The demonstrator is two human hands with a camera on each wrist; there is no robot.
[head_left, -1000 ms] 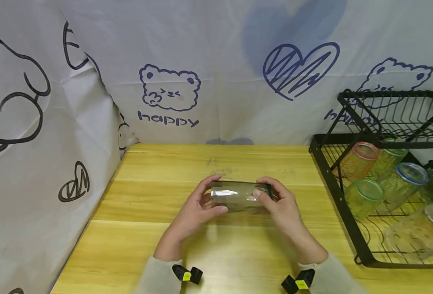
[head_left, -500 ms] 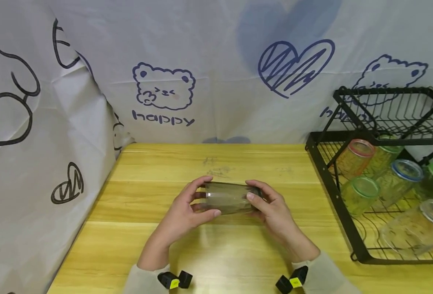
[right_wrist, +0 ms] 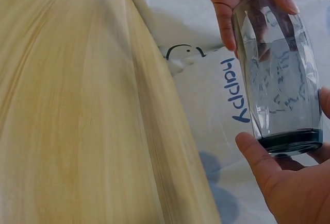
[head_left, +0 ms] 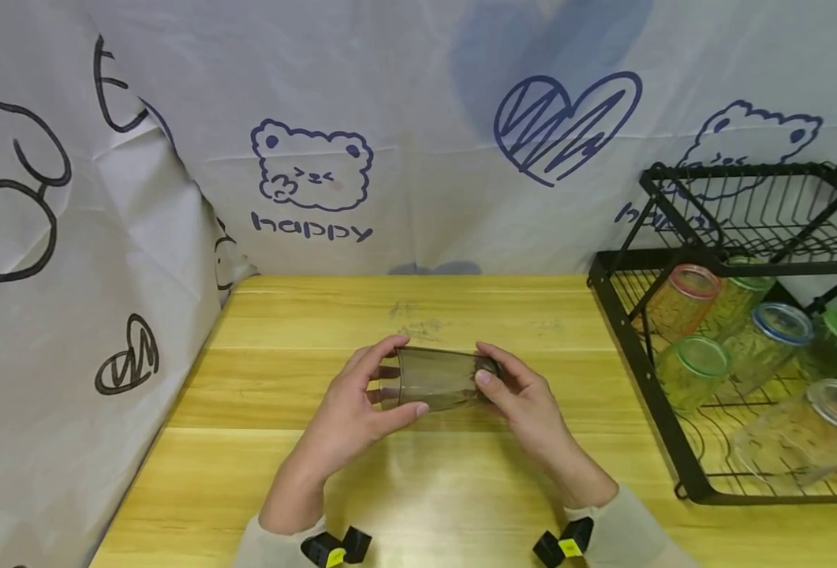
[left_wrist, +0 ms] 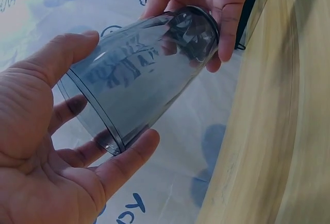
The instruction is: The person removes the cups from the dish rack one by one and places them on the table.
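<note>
Both hands hold a smoky grey drinking glass sideways above the wooden table, its open rim toward the left and its thick dark base toward the right. My left hand grips the rim end, thumb on the near side and fingers round the far side. At the base end, my right hand holds the glass between thumb and fingers. The left wrist view shows the clear glass wall with nothing inside. In the right wrist view the dark base sits between the right hand's fingers.
A black two-tier wire rack stands on the table at the right. On its lower tier are several glasses with coloured rims, such as a red-rimmed glass and a clear one lying tilted. White printed cloth hangs behind the wooden table.
The head view has shifted slightly. In it, hands and glass sit a little further left, and the glass has turned slightly so its open rim shows more. Both hands keep their hold.
</note>
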